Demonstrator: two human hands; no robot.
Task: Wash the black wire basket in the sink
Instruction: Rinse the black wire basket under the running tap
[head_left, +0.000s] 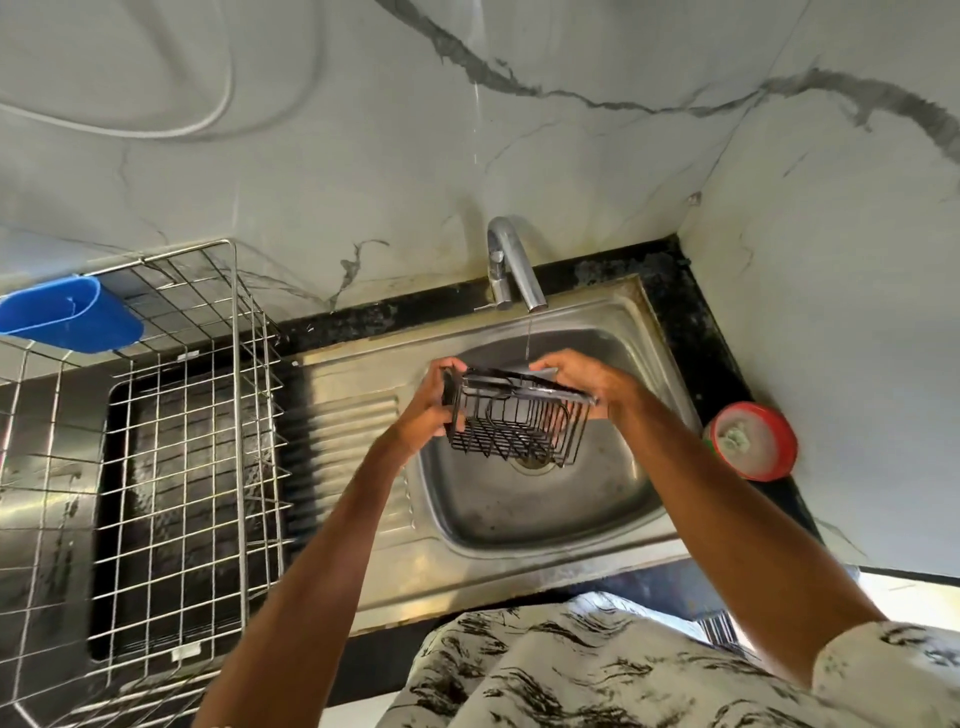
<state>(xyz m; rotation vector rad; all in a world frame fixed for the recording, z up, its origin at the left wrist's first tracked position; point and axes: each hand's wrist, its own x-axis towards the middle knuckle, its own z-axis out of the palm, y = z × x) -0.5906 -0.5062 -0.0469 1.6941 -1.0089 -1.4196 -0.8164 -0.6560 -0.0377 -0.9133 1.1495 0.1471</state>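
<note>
Gripping black wire basket, hands curled

Wire dish rack with blue caddy; red tub.

Black counter: sink, rack, red tub.

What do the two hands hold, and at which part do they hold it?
Both hold the basket over the sink: the left hand grips its left end, the right hand its right end at the top rim.
</note>
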